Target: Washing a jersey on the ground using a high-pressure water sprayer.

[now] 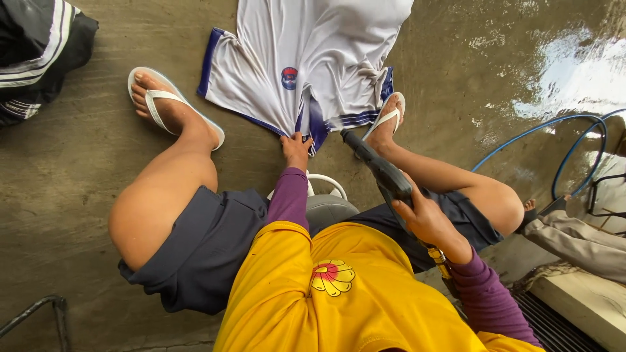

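The left hand (297,148) pinches the white shirt's (306,58) hem on the wet floor (85,176); the right hand (424,218) grips a spray gun (377,168), no water jet visible, so rinsing seems unfinished.

floor (85,169): wet grey concrete, shining puddle at far right
hose (574,140): blue, looped on the floor at right
dark garment (36,52): black with white stripes, heaped at top left
folded cloth (580,241): beige, lying on a pale ledge at right
stool (326,205): grey seat, white rim
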